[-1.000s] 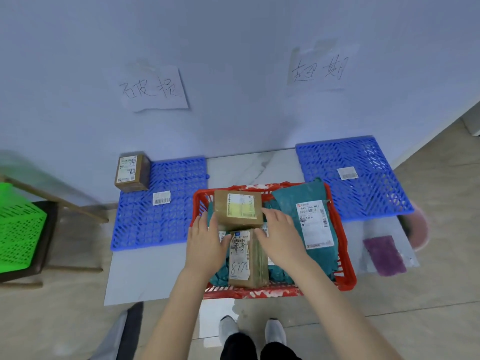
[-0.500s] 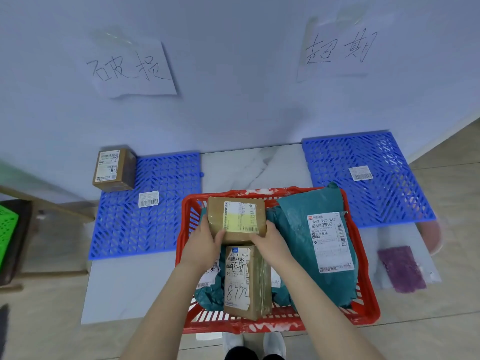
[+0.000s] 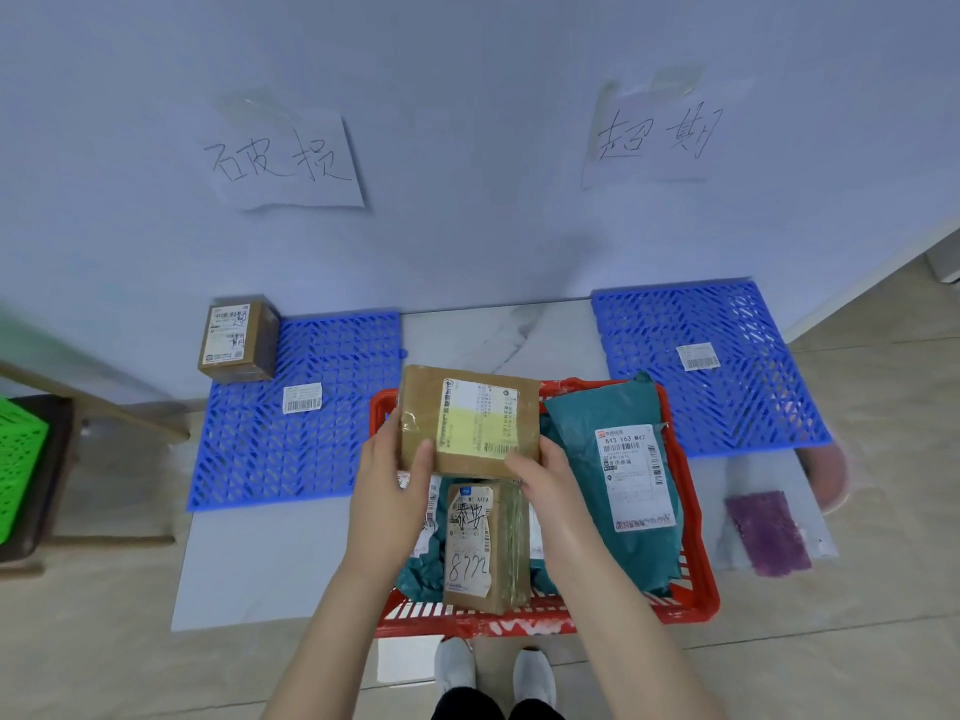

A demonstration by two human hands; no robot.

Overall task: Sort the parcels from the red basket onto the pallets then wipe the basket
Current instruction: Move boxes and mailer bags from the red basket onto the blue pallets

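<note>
I hold a brown cardboard parcel point(image 3: 467, 420) with a yellow-and-white label above the red basket point(image 3: 698, 589). My left hand point(image 3: 392, 483) grips its left edge and my right hand point(image 3: 548, 483) its right edge. Inside the basket lie another brown box point(image 3: 485, 548) marked 872 and a teal mailer bag point(image 3: 608, 475) with a white label; more teal bags lie beneath. A blue pallet point(image 3: 275, 454) lies at the left with a small brown box point(image 3: 236, 337) at its far corner. A second blue pallet point(image 3: 727, 376) lies at the right.
Two handwritten paper signs hang on the wall, one point(image 3: 283, 161) above the left pallet, one point(image 3: 660, 135) above the right. A purple cloth point(image 3: 769, 532) in a clear bag lies right of the basket. A green crate point(image 3: 18, 465) stands at far left. My shoes point(image 3: 488, 675) are below the basket.
Both hands closed on the yellow-labelled box and lifted it out of the basket. The 872 box stays where it lay.
</note>
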